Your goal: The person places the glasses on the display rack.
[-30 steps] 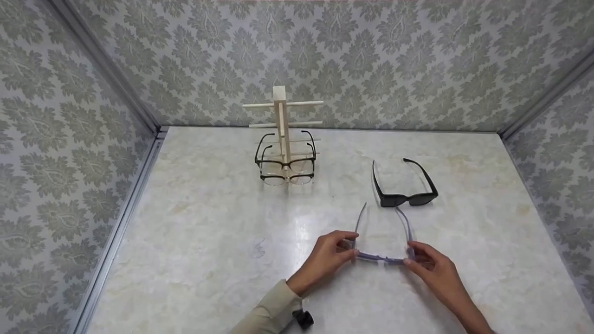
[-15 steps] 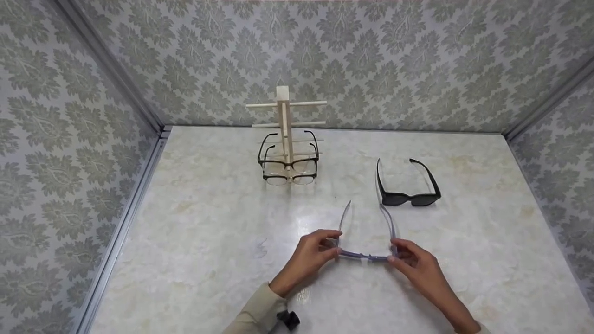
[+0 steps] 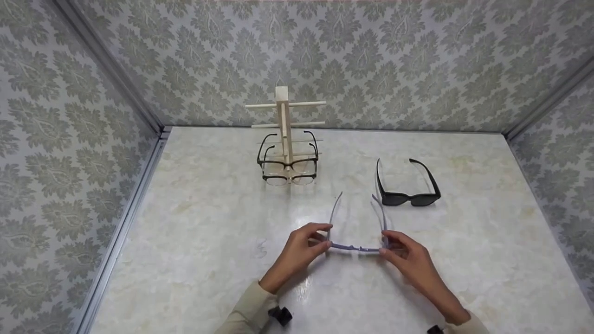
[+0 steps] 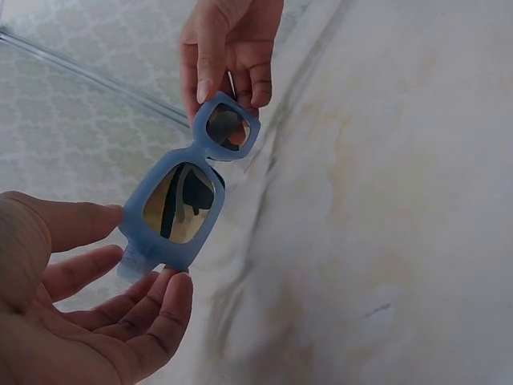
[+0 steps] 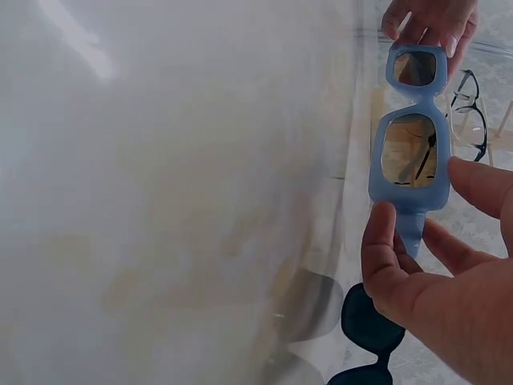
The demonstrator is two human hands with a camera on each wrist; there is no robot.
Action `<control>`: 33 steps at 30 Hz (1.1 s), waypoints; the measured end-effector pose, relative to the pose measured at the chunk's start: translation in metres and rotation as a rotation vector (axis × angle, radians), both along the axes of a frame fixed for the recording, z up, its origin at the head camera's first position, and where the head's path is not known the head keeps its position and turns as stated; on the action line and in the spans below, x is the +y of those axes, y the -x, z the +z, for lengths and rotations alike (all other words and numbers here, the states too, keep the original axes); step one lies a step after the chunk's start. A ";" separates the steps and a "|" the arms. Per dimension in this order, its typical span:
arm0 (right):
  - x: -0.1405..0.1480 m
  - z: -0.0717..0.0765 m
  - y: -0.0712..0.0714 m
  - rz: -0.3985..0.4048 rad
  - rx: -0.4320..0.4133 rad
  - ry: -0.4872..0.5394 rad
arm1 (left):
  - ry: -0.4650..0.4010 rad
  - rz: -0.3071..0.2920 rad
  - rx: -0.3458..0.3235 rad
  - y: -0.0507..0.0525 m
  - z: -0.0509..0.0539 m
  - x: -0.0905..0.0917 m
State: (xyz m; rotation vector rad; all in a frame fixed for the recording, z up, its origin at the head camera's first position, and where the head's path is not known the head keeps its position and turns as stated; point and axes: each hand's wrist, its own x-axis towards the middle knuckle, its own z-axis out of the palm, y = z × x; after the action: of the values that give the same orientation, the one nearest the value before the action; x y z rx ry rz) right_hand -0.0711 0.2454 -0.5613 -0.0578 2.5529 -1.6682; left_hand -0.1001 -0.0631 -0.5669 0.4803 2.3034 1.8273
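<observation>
Both hands hold a pair of blue-framed sunglasses [image 3: 345, 247] by its two ends, temples unfolded and pointing away from the person. My left hand [image 3: 301, 248] pinches the left end between thumb and fingers. At the opposite end, the right hand [image 3: 409, 255] grips in the same manner. Tinted lenses in the thick blue frame [image 4: 138, 210] show in the left wrist view. Beyond the right hand, black sunglasses [image 3: 410, 199] rest on the table with temples spread.
A wooden glasses stand [image 3: 284, 120] with several crossbars is at the back, left of centre. Two dark-framed pairs of eyeglasses [image 3: 287, 163] hang low on it. Patterned walls [image 3: 325, 55] border the pale marbled table [image 3: 195, 260] at the back and sides.
Both hands have carried the blue sunglasses leftward and slightly away from the person, keeping their grip. The stand and the black sunglasses stay where they were.
</observation>
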 end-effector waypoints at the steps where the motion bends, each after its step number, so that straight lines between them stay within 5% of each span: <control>1: -0.001 0.001 0.001 0.002 0.003 -0.001 | -0.002 0.003 -0.003 0.001 0.001 -0.001; 33: -0.015 0.024 0.030 0.015 0.071 0.068 | -0.060 0.120 0.057 0.015 0.024 -0.009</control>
State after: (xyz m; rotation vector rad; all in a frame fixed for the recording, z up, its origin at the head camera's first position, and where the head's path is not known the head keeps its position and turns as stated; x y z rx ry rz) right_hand -0.1014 0.2303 -0.5374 -0.1425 2.5384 -1.7788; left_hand -0.1149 -0.0717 -0.5431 0.4154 2.3677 1.9677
